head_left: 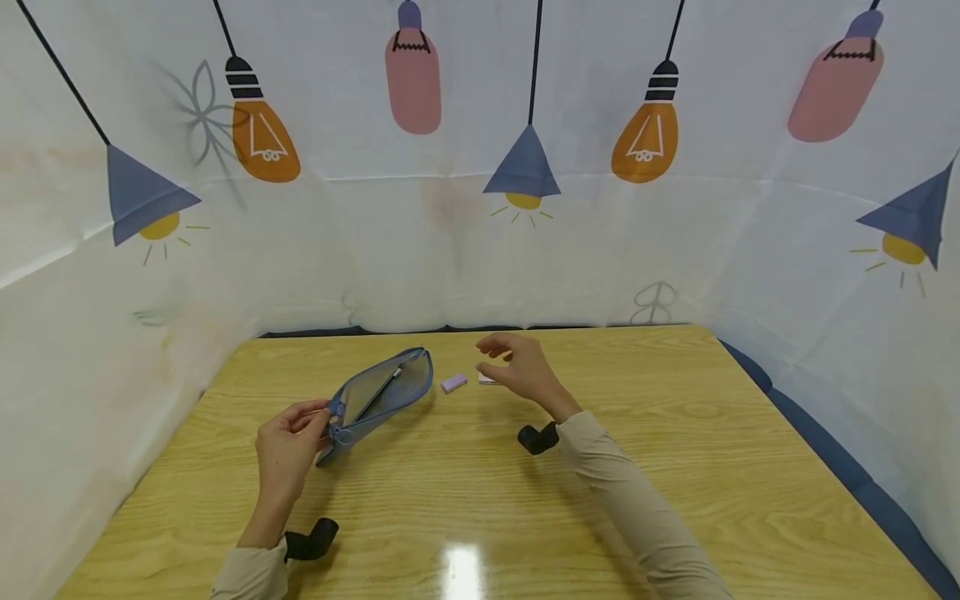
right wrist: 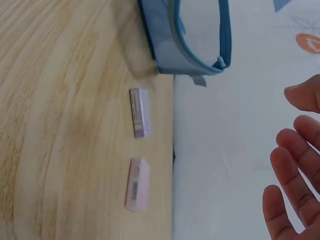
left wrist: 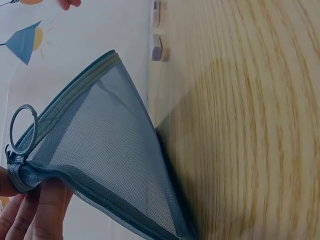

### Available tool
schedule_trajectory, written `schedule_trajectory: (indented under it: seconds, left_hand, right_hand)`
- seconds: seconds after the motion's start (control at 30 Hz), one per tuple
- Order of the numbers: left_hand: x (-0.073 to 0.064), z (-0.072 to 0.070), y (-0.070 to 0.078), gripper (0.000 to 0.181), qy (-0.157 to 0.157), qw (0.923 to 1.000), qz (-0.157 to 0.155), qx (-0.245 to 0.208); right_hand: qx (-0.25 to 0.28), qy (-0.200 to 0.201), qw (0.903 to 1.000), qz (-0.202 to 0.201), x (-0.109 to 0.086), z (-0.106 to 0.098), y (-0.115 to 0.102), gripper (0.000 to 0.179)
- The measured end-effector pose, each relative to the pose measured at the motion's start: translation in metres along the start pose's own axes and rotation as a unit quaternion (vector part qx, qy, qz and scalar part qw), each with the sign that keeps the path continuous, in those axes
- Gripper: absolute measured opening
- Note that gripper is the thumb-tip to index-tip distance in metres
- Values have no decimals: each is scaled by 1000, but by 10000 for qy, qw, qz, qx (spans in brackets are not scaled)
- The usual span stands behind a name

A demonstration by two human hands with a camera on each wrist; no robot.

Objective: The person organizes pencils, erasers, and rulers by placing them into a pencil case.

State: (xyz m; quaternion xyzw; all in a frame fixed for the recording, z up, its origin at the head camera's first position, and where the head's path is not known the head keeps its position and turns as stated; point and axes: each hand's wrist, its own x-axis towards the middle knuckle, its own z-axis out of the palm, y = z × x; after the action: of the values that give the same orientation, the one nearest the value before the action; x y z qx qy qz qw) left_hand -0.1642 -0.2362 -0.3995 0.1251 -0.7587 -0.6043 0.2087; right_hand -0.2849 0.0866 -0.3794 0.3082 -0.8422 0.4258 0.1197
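Observation:
My left hand (head_left: 287,442) pinches one end of a blue mesh zip pouch (left wrist: 107,130) by its zipper end, beside a ring pull (left wrist: 23,130). In the head view the pouch's mouth gapes, and a dark slim pen-like stick (head_left: 378,393) lies inside. To the right of the pouch, a small purple block (right wrist: 140,113), like a wrapped eraser, lies on the table. Next to it is a pink block (right wrist: 137,185) with a barcode, partly hidden by my right hand (head_left: 521,367) in the head view. That hand hovers with fingers loosely bent, holding nothing.
The wooden table (head_left: 465,475) bears everything. A white cloth (head_left: 450,250) printed with lamps hangs behind it and at both sides. Black devices (head_left: 312,540) sit at both wrists. Dark blue edging (head_left: 817,442) runs along the table's right side.

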Motion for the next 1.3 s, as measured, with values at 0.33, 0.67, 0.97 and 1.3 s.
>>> schedule_trajectory:
  seconds: [0.33,0.67,0.97,1.3]
  left_hand:
    - [5,-3,1,25,-215,9995,-106,-220]
    - [8,1,1,26,-189,9991,-234,-292]
    - [11,2,-1,26,-122,9990,-257,-352]
    - [10,4,-1,25,-29,9985,-260,-489]
  right_hand:
    - [272,248,9986,389,-2,0,17,26]
    - [459,380,9957,707,-5,-1,34,22]
    - [914,209,9877,1255,-3,0,47,22]
    - [1346,-53,9747,1785,-6,5,61,31]
